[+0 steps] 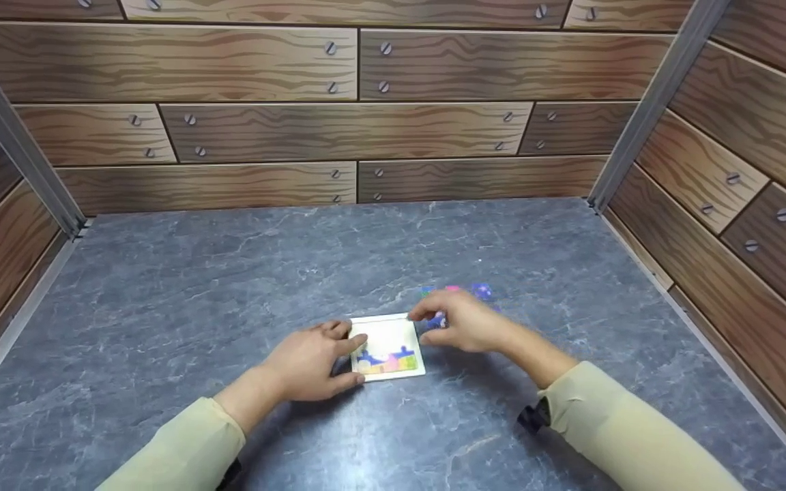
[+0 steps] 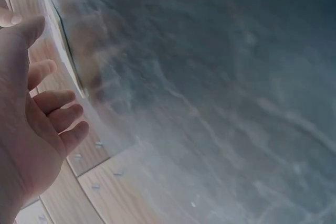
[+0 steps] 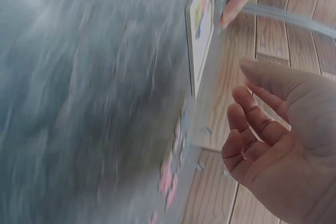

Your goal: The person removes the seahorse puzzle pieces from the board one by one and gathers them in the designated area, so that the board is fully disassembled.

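A white square puzzle tray (image 1: 385, 334) lies on the table, with a band of joined colourful jigsaw pieces (image 1: 393, 363) along its near side. My left hand (image 1: 311, 361) rests at the tray's left edge, fingers spread over the rim and thumb by the near corner. At the tray's right edge hovers my right hand (image 1: 469, 322), thumb and forefinger apart. In the right wrist view its fingers curl loosely and nothing shows between them. Loose puzzle pieces (image 3: 168, 174) lie beside the tray, partly hidden behind the right hand in the head view.
The grey marbled tabletop (image 1: 229, 273) is bounded by wood-patterned walls (image 1: 284, 129) at the back and both sides. Metal corner posts (image 1: 645, 102) stand where the walls meet.
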A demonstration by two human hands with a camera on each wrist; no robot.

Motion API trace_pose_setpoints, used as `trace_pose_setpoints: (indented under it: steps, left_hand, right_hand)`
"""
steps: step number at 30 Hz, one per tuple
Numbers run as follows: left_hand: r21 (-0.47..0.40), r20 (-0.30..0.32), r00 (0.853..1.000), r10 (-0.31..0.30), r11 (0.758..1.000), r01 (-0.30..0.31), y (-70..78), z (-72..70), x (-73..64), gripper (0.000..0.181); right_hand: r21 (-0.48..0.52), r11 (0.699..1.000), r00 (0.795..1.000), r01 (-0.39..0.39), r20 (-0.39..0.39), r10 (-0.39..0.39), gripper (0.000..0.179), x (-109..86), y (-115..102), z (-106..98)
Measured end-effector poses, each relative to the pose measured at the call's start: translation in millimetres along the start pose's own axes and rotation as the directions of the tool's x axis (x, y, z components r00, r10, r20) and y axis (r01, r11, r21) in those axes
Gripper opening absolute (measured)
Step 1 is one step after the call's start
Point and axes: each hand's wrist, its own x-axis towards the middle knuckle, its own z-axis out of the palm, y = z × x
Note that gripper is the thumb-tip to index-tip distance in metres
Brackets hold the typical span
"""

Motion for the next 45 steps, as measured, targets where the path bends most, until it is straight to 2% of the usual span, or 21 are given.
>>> trace_pose_setpoints:
  steps: [5, 12, 19, 23, 31, 38, 45]
  left_hand:
    - [0.019, -0.014, 1.0, -0.003, 1.0, 0.003, -5.1, 4.9, 0.1, 0.067]
    - [0.005, -0.017, 1.0, -0.015, 1.0, 0.015, -5.1, 5.2, -1.1, 0.067]
    - [-0.03, -0.002, 1.0, -0.011, 0.999, 0.011, -4.2, 5.5, -0.5, 0.067]
    - [-0.048, 0.007, 1.0, -0.001, 0.999, 0.002, -5.5, 5.5, 0.0, 0.068]
    - [-0.047, 0.018, 1.0, 0.015, 0.999, -0.014, -7.5, 4.2, 1.3, 0.069]
    - [-0.034, 0.023, 1.0, 0.008, 0.999, -0.008, -7.2, 4.9, -0.2, 0.069]
    - [-0.038, 0.022, 1.0, 0.006, 0.999, -0.005, -8.0, 6.1, -0.9, 0.07]
  right_hand:
    - [-0.004, 1.0, 0.999, 0.02, 0.05, -0.019, 0.031, 11.6, -12.1, 15.6]
    - [-0.017, 1.0, 0.994, -0.006, 0.106, 0.008, 0.03, 25.2, -22.4, 32.4]
    - [0.023, 1.0, 0.994, 0.005, 0.114, -0.007, 0.032, 31.6, -21.8, 44.8]
    - [0.06, 0.998, 0.992, -0.009, 0.123, 0.001, 0.031, 33.3, -18.3, 47.4]
    - [0.234, 0.97, 0.985, -0.071, 0.171, 0.031, 0.037, 35.4, -10.9, 46.6]
    - [0.279, 0.956, 0.979, -0.089, 0.204, 0.031, 0.041, 36.6, -8.6, 48.4]
    - [0.266, 0.96, 0.976, -0.091, 0.213, 0.033, 0.04, 37.1, -8.5, 49.7]
